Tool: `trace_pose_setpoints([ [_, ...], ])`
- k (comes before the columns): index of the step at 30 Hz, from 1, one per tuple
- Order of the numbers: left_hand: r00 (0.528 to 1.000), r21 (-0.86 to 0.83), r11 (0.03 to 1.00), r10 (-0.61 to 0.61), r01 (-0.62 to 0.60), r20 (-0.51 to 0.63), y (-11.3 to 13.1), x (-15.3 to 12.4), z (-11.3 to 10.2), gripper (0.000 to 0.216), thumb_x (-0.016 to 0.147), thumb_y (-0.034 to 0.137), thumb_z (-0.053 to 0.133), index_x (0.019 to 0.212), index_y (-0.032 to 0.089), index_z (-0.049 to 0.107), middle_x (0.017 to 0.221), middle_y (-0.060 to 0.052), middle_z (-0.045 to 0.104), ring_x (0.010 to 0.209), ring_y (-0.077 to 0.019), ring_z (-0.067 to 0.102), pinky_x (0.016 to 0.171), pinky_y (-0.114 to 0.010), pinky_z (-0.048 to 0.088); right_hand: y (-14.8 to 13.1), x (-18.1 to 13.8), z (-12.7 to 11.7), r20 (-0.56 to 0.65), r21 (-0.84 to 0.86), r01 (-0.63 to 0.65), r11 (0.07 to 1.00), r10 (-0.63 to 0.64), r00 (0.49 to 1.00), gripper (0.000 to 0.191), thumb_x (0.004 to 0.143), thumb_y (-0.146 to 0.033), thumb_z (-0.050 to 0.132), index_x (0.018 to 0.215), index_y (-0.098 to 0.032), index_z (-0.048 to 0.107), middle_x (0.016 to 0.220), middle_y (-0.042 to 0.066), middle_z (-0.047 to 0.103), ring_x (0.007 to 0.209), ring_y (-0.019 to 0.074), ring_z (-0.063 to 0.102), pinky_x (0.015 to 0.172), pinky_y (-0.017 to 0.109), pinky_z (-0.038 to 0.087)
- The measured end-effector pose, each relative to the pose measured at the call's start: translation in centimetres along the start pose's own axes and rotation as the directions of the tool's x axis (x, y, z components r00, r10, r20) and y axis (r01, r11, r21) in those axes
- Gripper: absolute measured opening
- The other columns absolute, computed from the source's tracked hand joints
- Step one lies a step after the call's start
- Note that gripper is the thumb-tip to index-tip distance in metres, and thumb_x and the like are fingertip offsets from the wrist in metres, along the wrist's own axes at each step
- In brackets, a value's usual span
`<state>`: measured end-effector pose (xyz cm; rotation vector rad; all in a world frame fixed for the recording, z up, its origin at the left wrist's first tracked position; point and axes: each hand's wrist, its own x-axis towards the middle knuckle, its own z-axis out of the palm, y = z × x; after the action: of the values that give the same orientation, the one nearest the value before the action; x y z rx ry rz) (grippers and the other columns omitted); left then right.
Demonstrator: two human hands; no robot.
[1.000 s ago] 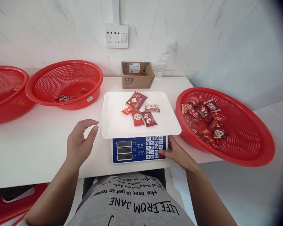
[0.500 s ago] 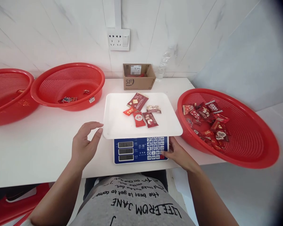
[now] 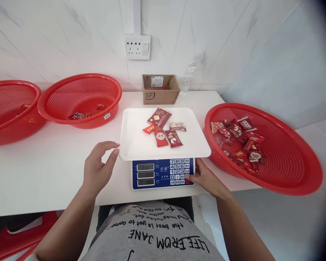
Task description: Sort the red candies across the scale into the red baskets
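Observation:
A blue-fronted digital scale point(image 3: 163, 183) with a white weighing tray point(image 3: 136, 145) stands before me on the table. Several wrapped snacks lie on the tray: a large maroon packet point(image 3: 159, 117), a small orange-red one point(image 3: 150, 128), a beige-brown one point(image 3: 177, 126), a red one point(image 3: 161, 138) and a dark maroon one point(image 3: 174, 139). Beside the tray's left edge is my left hand point(image 3: 99, 165), empty, thumb and fingers apart. My right hand point(image 3: 206, 177) sits at the scale's right side, its thumb on a lower-right key. Its other fingers are partly hidden under the tray.
A red basket point(image 3: 293, 156) of wrapped snacks is close on the right. Two red baskets, one in the middle left point(image 3: 78, 78) and one far left point(image 3: 13, 85), hold a few packets. Behind the scale are a cardboard box point(image 3: 160, 97) and a clear bottle point(image 3: 188, 78).
Both hands keep their places at the scale, and the packets stay put. The whole view has shifted very slightly.

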<state>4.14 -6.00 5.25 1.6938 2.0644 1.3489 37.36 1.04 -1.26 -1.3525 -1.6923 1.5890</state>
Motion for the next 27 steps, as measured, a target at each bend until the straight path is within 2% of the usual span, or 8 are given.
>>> trace_pose_setpoints([
  [5,1.000,0.004,1.000,0.004,-0.004,0.003,0.0,0.0,-0.2,0.016,0.087,0.034,0.053,0.096,0.026,0.064,0.100,-0.002,0.066,0.098,-0.0183,0.061,0.087,-0.033,0.049,-0.5,-0.4,0.1,0.001,-0.025,0.016,1.000,-0.016,1.000,0.061,0.077,-0.029,0.064,0.131,-0.030,0.035,0.138,0.006,0.049,0.121,0.0255,0.052,0.103,0.048,0.042],
  [9,1.000,0.016,1.000,-0.005,0.005,-0.003,0.0,0.0,-0.5,0.016,0.087,0.035,0.054,0.096,0.026,0.064,0.101,-0.002,0.066,0.098,-0.0186,0.061,0.086,-0.033,0.049,-1.9,-1.4,-0.4,-0.129,-0.294,-0.023,0.956,-0.016,0.991,0.051,0.081,-0.039,0.059,0.129,-0.030,0.044,0.139,0.007,0.050,0.125,0.0314,0.048,0.104,0.054,0.038],
  [11,1.000,0.019,1.000,-0.006,0.006,0.001,0.0,0.1,-0.6,0.015,0.087,0.034,0.054,0.095,0.026,0.064,0.101,-0.002,0.066,0.098,-0.0181,0.061,0.085,-0.032,0.049,-2.9,-2.3,-0.8,-0.199,-0.451,-0.054,0.891,-0.041,0.979,0.042,0.082,-0.043,0.056,0.121,-0.029,0.054,0.133,0.007,0.056,0.123,0.0346,0.049,0.103,0.058,0.037],
  [13,1.000,0.024,1.000,0.006,-0.007,0.008,0.1,0.2,-0.5,0.015,0.087,0.034,0.053,0.096,0.026,0.064,0.101,-0.002,0.067,0.098,-0.0180,0.061,0.085,-0.032,0.049,-4.1,-3.2,-1.3,-0.194,-0.532,-0.046,0.845,-0.069,0.979,0.034,0.083,-0.046,0.053,0.110,-0.030,0.063,0.122,0.007,0.065,0.116,0.0353,0.055,0.098,0.058,0.042],
  [18,0.986,0.071,0.986,0.148,-0.153,0.079,1.1,1.6,0.2,0.017,0.088,0.031,0.051,0.096,0.025,0.065,0.100,-0.003,0.068,0.097,-0.0192,0.061,0.084,-0.033,0.049,-8.0,-3.7,-1.3,-0.192,-0.541,0.092,0.836,-0.230,0.954,0.032,0.086,-0.047,0.051,0.108,-0.030,0.065,0.105,0.005,0.072,0.098,0.0288,0.066,0.084,0.046,0.054],
  [21,0.931,0.081,0.947,0.286,-0.310,0.227,2.1,3.3,0.9,0.020,0.089,0.029,0.048,0.101,0.023,0.064,0.104,-0.005,0.067,0.104,-0.0204,0.059,0.089,-0.035,0.048,-10.0,-1.8,-0.5,-0.176,-0.638,0.175,0.750,-0.363,0.915,0.033,0.088,-0.041,0.048,0.114,-0.027,0.063,0.114,0.006,0.068,0.104,0.0276,0.063,0.088,0.047,0.052],
  [24,0.826,0.056,0.900,0.371,-0.433,0.424,3.1,5.2,1.9,0.026,0.091,0.027,0.046,0.111,0.022,0.061,0.115,-0.006,0.064,0.110,-0.0216,0.055,0.094,-0.039,0.046,-11.2,1.2,0.6,-0.040,-0.700,0.291,0.652,-0.442,0.896,0.035,0.090,-0.034,0.046,0.120,-0.022,0.061,0.124,0.008,0.063,0.116,0.0258,0.056,0.096,0.047,0.047],
  [27,0.722,0.030,0.850,0.428,-0.526,0.544,3.9,7.1,3.0,0.030,0.090,0.025,0.046,0.117,0.020,0.058,0.122,-0.008,0.060,0.117,-0.0230,0.052,0.098,-0.042,0.044,-11.4,4.0,1.5,0.090,-0.703,0.398,0.589,-0.482,0.872,0.033,0.089,-0.027,0.049,0.118,-0.019,0.063,0.125,0.008,0.061,0.123,0.0242,0.050,0.104,0.046,0.040],
])
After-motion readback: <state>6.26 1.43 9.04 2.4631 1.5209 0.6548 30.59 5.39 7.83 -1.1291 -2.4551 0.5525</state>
